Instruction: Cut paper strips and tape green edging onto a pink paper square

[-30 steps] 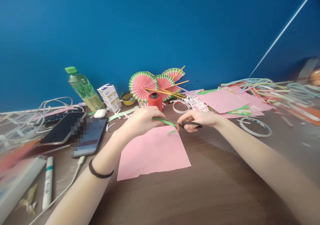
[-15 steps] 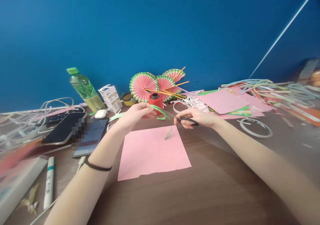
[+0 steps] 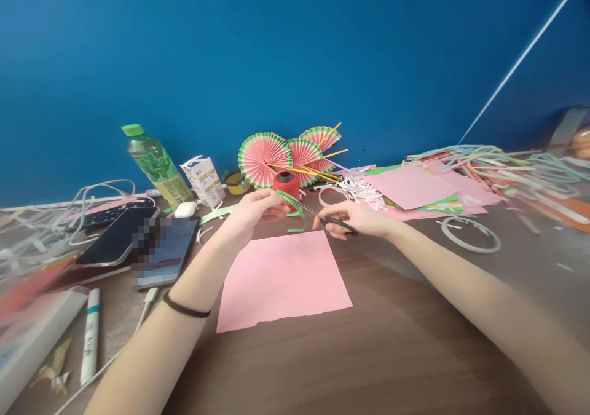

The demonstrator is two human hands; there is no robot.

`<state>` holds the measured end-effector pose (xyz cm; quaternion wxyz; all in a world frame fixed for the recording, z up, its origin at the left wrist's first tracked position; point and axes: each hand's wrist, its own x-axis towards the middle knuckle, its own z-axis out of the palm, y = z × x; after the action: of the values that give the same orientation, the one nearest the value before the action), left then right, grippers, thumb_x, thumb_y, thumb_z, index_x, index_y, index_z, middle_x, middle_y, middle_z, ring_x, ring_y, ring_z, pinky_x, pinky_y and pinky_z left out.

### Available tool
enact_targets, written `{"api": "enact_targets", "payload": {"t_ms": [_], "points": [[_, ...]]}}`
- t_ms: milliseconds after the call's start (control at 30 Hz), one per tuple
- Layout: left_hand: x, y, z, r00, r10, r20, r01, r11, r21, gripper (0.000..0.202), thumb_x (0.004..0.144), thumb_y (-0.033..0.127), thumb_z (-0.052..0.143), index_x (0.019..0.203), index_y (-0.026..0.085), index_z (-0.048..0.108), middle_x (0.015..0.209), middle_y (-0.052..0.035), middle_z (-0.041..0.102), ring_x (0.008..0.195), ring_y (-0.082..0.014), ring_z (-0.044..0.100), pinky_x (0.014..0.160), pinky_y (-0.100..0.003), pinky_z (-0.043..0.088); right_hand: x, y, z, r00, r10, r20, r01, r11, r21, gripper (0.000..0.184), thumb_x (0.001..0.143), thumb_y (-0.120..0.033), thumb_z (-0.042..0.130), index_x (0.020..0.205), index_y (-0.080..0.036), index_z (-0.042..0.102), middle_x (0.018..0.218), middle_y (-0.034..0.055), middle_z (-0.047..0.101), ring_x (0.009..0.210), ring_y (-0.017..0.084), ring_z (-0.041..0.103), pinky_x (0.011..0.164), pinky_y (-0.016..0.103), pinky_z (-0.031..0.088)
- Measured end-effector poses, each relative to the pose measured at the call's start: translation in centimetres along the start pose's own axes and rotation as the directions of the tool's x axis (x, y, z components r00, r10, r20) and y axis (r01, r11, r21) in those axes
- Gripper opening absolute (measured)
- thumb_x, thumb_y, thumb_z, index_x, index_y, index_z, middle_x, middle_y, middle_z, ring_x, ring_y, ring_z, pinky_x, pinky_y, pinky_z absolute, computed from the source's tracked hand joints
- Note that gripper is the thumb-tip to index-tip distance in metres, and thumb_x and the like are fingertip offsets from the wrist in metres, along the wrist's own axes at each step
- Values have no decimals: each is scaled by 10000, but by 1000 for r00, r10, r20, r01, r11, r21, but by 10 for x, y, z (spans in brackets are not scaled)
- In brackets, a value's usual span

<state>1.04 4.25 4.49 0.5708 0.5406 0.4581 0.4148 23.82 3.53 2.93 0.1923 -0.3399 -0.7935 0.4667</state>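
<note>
My left hand [image 3: 254,211] pinches a thin green paper strip [image 3: 295,208] that curls down from its fingertips. My right hand [image 3: 354,217] is closed around black-handled scissors [image 3: 330,219], whose blades point left at the strip. Both hands hover just above the far edge of a pink paper sheet [image 3: 281,280] lying flat on the brown table [image 3: 378,353]. A red spool [image 3: 286,185] stands right behind the hands. A black band circles my left wrist.
Pink and green paper fans [image 3: 265,158] with yellow sticks lean at the blue wall. A green-capped bottle [image 3: 155,165], small carton [image 3: 203,180], phones [image 3: 161,252], cables and a marker [image 3: 89,336] lie left. Pink sheets [image 3: 410,186], paper strips and tape rings [image 3: 471,234] lie right.
The hands have moved away from me and slightly up. A small cut green piece that lay on the pink sheet half a second ago is gone from there. The strip now curls downward.
</note>
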Motion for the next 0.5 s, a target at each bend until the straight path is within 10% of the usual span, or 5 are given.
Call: {"api": "enact_targets", "payload": {"t_ms": [500], "points": [[-2,-1,6,982,-120,150,127,991,-43,108,646,253,685,658,148,668,670,-28,686,649,-97,606,704,-225,456,-1,7,-3,992,-77,97,68,993,93,351,840,-432,487,983,-121,564,523,-55,411,489,66,352,462,212,230]]}}
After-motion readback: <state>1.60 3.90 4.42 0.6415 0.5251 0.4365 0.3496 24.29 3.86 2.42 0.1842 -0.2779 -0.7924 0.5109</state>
